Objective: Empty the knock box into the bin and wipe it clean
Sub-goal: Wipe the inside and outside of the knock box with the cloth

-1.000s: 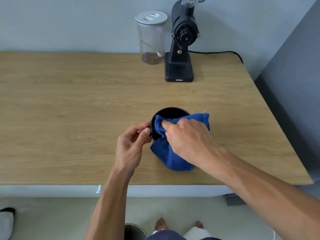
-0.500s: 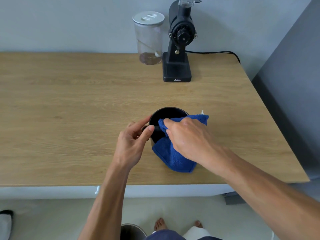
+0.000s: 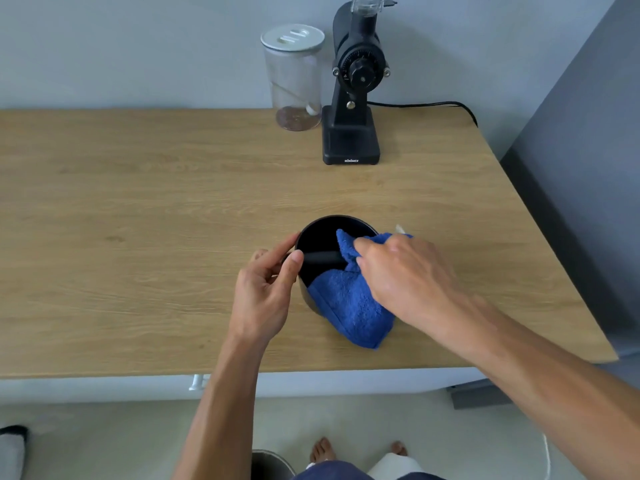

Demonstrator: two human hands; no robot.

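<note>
Steadying knock box (image 3: 320,237) rim, left hand (image 3: 265,292) pinched, right hand (image 3: 405,275) gripped blue cloth (image 3: 349,306) inside, on bench (image 3: 138,220).

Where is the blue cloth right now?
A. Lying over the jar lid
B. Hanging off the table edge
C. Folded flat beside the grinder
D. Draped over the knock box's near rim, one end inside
D: the right hand presses the blue cloth into the knock box, while the rest spills over the near rim onto the table.

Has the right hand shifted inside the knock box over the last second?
Yes. The right hand with the blue cloth slid rightward across the knock box, uncovering its bar.
</note>
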